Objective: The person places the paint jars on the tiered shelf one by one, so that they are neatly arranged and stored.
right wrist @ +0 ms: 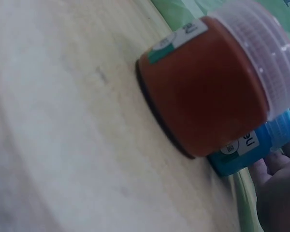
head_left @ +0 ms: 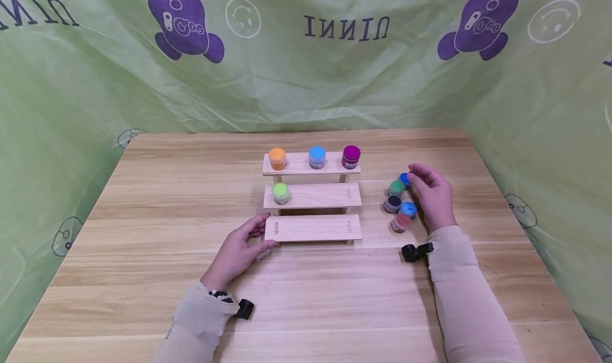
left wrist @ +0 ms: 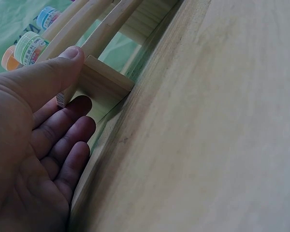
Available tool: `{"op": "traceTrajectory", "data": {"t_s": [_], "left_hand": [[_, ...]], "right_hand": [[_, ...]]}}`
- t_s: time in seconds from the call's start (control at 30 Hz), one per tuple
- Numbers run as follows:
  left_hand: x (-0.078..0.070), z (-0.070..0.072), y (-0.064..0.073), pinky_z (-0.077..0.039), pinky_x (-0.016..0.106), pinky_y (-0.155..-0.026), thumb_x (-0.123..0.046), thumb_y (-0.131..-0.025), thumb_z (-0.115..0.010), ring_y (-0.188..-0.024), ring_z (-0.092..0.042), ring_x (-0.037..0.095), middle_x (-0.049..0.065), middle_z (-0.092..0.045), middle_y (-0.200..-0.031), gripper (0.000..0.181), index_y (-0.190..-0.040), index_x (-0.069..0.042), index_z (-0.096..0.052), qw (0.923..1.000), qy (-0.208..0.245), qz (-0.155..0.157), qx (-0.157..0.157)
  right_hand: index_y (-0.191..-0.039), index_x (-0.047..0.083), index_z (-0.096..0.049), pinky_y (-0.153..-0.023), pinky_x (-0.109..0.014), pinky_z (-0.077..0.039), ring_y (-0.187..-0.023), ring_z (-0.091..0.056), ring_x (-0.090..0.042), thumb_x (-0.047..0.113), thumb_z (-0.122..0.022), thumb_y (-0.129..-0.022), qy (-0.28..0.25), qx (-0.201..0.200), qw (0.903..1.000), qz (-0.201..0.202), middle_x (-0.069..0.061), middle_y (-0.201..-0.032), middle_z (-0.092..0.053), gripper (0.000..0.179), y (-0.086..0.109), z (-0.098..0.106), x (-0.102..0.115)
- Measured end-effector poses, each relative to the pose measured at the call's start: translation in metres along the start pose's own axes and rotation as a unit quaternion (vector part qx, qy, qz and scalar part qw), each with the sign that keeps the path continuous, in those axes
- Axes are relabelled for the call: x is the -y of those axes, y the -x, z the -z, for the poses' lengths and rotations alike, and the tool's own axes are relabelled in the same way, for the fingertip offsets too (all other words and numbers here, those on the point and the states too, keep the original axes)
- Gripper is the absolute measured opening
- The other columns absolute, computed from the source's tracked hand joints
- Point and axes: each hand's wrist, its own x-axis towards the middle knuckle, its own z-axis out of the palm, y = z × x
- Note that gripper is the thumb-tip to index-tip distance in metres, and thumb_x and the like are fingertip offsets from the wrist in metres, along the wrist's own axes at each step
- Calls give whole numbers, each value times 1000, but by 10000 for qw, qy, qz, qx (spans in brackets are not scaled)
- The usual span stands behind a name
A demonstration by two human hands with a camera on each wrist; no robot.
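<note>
My left hand (head_left: 239, 251) pinches the left end of a three-step wooden display rack (head_left: 313, 228) at its lowest board. In the left wrist view, the thumb lies over that board and the other fingers curl below. My right hand (head_left: 434, 195) is at a dark blue paint jar (head_left: 404, 179), its thumb and fingertips beside the lid; whether they grip it is unclear. Nearer me stand a green jar (head_left: 396, 188), a black jar (head_left: 392, 203), a lighter blue jar (head_left: 408, 210) and a reddish-brown jar (right wrist: 203, 87), which looms large in the right wrist view.
On the top step stand orange (head_left: 277, 159), light blue (head_left: 316, 157) and purple (head_left: 351, 157) jars. A light green jar (head_left: 280, 193) sits at the left of the middle step. Green printed cloth (head_left: 306, 86) encloses the back and sides of the wooden table (head_left: 119, 235).
</note>
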Motion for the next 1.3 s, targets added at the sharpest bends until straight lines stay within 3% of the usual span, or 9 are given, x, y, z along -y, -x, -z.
{"op": "traceTrajectory", "data": {"t_s": [0.17, 0.33, 0.67, 1.07, 1.3], "left_hand": [[0, 0, 0, -49, 45, -102, -21, -84, -83, -114, -61, 26, 10, -66, -123, 67, -143, -8, -54, 10000, 7, -1, -15], [0, 0, 1, -49, 45, -102, -20, -84, -83, -114, -61, 26, 10, -66, -123, 67, -143, -7, -54, 10000, 45, 3, -7], [-1, 0, 0, -49, 45, -102, -20, -84, -83, -114, -61, 26, 11, -66, -124, 68, -144, -7, -53, 10000, 14, -15, -3], [-1, 0, 1, -49, 44, -102, -21, -84, -83, -115, -61, 26, 11, -66, -123, 68, -143, -7, -54, 10000, 29, 14, -15], [-3, 0, 0, -48, 44, -103, -18, -85, -82, -115, -61, 27, 12, -66, -125, 67, -144, -5, -53, 10000, 43, 64, -17]], "right_hand": [[-149, 0, -44, -99, -11, -44, -132, -51, -16, 19, -66, -99, 232, 335, 9989, -246, -15, -150, -50, 58, -2, 4, -4], [-147, -3, -44, -94, -10, -46, -124, -54, -13, 10, -67, -98, 276, 448, 9985, -171, -18, -147, -51, 56, -2, 5, -7], [-145, -5, -45, -93, -9, -47, -118, -56, -10, 3, -63, -97, 466, 483, 9977, -62, -14, -139, -56, 52, -2, 7, -8], [-145, -6, -46, -92, -9, -47, -114, -57, -6, 0, -64, -97, 555, 612, 9966, 7, -16, -141, -57, 52, -3, 9, -10], [-144, -3, -50, -92, -8, -47, -112, -58, -2, 8, -66, -97, 1061, 569, 9927, 71, -14, -138, -59, 51, -4, 12, -11]]}}
